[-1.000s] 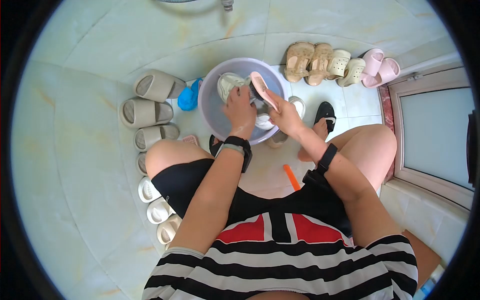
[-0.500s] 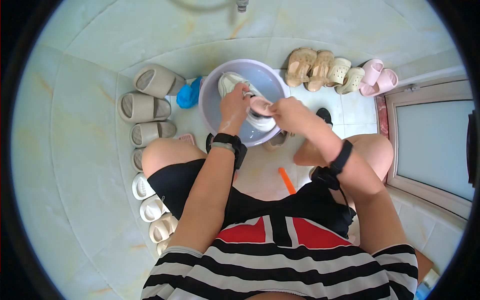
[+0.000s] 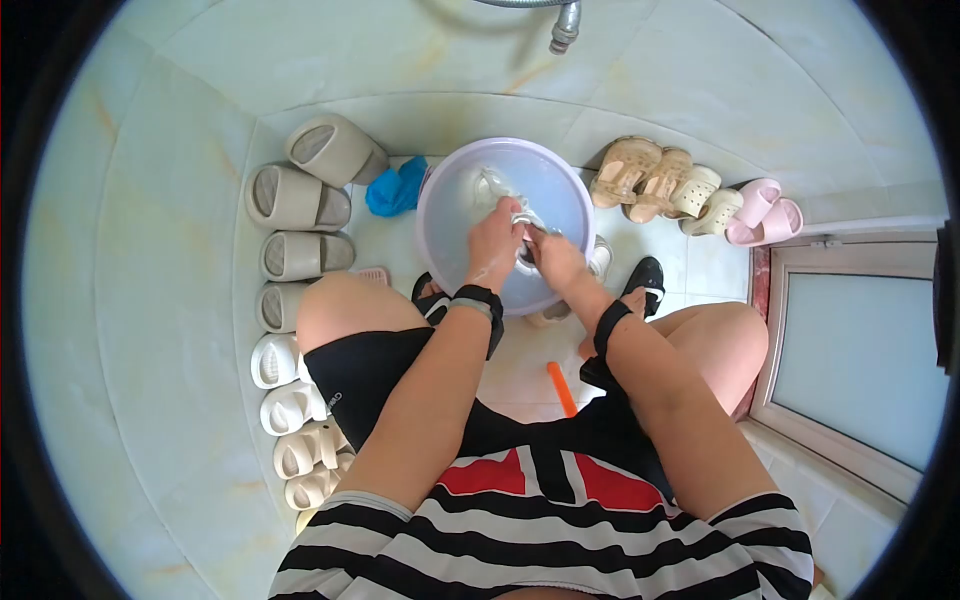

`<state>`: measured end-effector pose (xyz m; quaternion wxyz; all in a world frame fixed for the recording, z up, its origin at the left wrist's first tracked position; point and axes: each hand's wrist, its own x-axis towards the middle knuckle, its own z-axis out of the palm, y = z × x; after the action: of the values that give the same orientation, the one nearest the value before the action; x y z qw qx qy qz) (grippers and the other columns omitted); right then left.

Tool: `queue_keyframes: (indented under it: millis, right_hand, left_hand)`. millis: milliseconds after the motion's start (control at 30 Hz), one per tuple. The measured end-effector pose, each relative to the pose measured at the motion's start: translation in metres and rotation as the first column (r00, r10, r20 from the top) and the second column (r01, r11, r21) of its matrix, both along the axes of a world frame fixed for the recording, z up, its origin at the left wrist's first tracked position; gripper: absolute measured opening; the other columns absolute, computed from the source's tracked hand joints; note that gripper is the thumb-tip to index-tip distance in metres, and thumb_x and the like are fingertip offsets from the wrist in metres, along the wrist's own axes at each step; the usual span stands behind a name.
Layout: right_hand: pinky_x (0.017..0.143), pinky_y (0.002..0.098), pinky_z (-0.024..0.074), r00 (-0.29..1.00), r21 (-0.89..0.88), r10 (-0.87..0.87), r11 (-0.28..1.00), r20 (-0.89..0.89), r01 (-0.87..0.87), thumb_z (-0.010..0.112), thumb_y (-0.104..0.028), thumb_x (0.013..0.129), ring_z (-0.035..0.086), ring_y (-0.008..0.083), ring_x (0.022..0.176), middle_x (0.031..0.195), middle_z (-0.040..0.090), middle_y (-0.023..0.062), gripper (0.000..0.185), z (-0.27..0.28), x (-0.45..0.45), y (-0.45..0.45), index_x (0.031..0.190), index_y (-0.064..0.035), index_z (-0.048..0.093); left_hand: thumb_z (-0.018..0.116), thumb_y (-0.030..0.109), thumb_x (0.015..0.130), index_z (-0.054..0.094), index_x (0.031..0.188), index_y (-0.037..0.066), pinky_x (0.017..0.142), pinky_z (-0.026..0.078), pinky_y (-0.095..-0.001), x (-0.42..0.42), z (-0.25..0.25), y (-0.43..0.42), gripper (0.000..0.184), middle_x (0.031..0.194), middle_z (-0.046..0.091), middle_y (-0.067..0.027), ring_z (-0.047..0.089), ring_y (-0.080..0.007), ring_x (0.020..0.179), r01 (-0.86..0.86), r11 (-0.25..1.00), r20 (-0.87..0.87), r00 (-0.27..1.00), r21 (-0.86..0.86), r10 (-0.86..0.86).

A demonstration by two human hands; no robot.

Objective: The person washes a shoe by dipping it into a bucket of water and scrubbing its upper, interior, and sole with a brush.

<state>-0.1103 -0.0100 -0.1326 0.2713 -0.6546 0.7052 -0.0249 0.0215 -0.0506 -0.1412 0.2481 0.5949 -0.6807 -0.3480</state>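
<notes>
White shoe [image 3: 488, 186] is gripped in the lavender basin [image 3: 428, 235] by the left hand [image 3: 495, 243], fingers curled shut on its upper. Right hand [image 3: 559, 262] is bent in close at the shoe's opening (hold hidden, can't tell). Basin is flanked by blue plastic bag [image 3: 397, 189], left.

Head-high view, facing steeply down

The round tub [image 3: 570, 190] looks like smooth plastic. The hose end [image 3: 565, 28] at the far side is shiny metal. The wall tiles [image 3: 170, 300] look smooth and glossy. The striped shirt [image 3: 540, 560] at the near side is soft cloth.
</notes>
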Motion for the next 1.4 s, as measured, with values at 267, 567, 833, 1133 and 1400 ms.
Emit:
queue_keyframes:
  millis: [267, 567, 833, 1133, 1400]
  right_hand:
    - [0.079, 0.0513, 0.0494, 1.0, 0.017, -0.01, 1.0, -0.01, 0.011, 0.044, -0.026, 0.094, 0.063, 0.0423, 0.088, 0.093, 0.065, 0.0238, 0.032, -0.018, 0.006, -0.003, 0.122, -0.0188, 0.058]
    - [0.07, 0.0461, 0.0499, 0.919, -0.061, -0.046, 0.995, 0.391, 0.076, 0.053, -0.018, 0.089, 0.064, 0.04, 0.076, 0.08, 0.066, 0.0221, 0.03, -0.033, -0.015, 0.003, 0.115, -0.0099, 0.064]
    - [0.064, 0.0303, 0.0489, 0.882, 0.175, -0.278, 0.958, 0.379, 0.226, 0.061, -0.012, 0.087, 0.058, 0.015, 0.063, 0.079, 0.065, 0.0091, 0.04, 0.019, -0.01, 0.029, 0.127, -0.0066, 0.058]
    - [0.048, 0.0303, 0.043, 0.638, 0.307, -0.348, 0.935, 0.687, 0.178, 0.062, -0.012, 0.088, 0.055, 0.0157, 0.054, 0.079, 0.062, 0.0055, 0.038, 0.073, -0.03, 0.019, 0.123, 0.0, 0.058]
    - [0.044, 0.0269, 0.0403, 0.778, 0.325, -0.321, 0.932, 0.54, 0.159, 0.057, -0.025, 0.093, 0.049, 0.0112, 0.05, 0.067, 0.054, 0.0005, 0.034, 0.124, -0.018, 0.036, 0.119, -0.0022, 0.06]
  left_hand:
    - [0.061, 0.011, 0.08, 0.049, 0.102, 0.011, 0.073, 0.048, -0.0471, -0.001, -0.026, -0.003, 0.025, 0.085, 0.065, -0.0155, 0.063, -0.0377, 0.081, 0.006, 1.0, 0.012, 1.0, -0.027, -0.006]
    - [0.065, 0.019, 0.079, 0.047, 0.108, 0.016, 0.064, 0.049, -0.0468, -0.007, 0.014, -0.001, 0.034, 0.074, 0.066, -0.0134, 0.065, -0.0367, 0.072, 0.063, 0.996, 0.214, 0.974, 0.058, -0.074]
    - [0.064, 0.018, 0.08, 0.044, 0.107, 0.016, 0.059, 0.048, -0.0476, 0.001, 0.031, 0.006, 0.034, 0.069, 0.064, -0.0124, 0.064, -0.0364, 0.068, 0.037, 0.998, 0.136, 0.99, -0.058, -0.028]
    - [0.065, 0.014, 0.077, 0.044, 0.103, 0.015, 0.06, 0.047, -0.047, 0.014, 0.052, 0.002, 0.033, 0.068, 0.063, -0.0118, 0.064, -0.035, 0.068, -0.062, 0.987, -0.029, 0.998, -0.151, 0.059]
    - [0.065, 0.013, 0.076, 0.045, 0.102, 0.012, 0.065, 0.048, -0.0462, 0.025, 0.061, 0.012, 0.033, 0.073, 0.063, -0.0141, 0.064, -0.0363, 0.073, -0.059, 0.992, -0.107, 0.993, -0.11, 0.047]
